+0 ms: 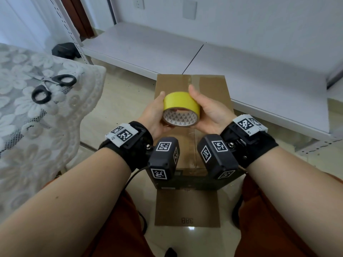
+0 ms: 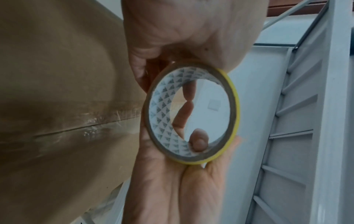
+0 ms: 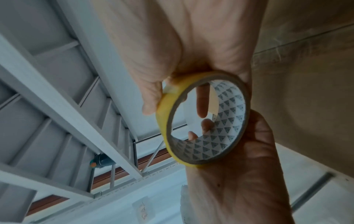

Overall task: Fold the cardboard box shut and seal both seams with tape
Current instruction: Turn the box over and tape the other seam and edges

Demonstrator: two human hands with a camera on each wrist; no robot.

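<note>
Holding the yellow roll of tape with a white patterned core [image 1: 181, 110] between both hands, I keep it in the air above the brown cardboard box [image 1: 211, 93]. My left hand [image 1: 155, 115] takes the roll from its left side, thumb on the yellow outer face, the other fingers curled around the far side. My right hand [image 1: 209, 113] takes it from the right in the same way, thumb up on top of the roll. In the left wrist view the roll [image 2: 191, 112] stands between my two palms, and through its hole I see fingertips [image 2: 199, 142] bent over the far edge. The right wrist view shows the same roll [image 3: 204, 119], with the fingers of both hands closed on its rim.

The box stands on the pale tiled floor [image 1: 118, 108] between my knees, its top flaps folded down so they meet at a middle seam. Clear shiny tape lies along the far part of this seam. One flap [image 1: 187, 208] at the near end lies open and flat on the floor.

On my left, black-handled scissors [image 1: 53, 86] rest on a white lace cloth [image 1: 27, 136]. A low white shelf [image 1: 148, 47] runs behind the box.
</note>
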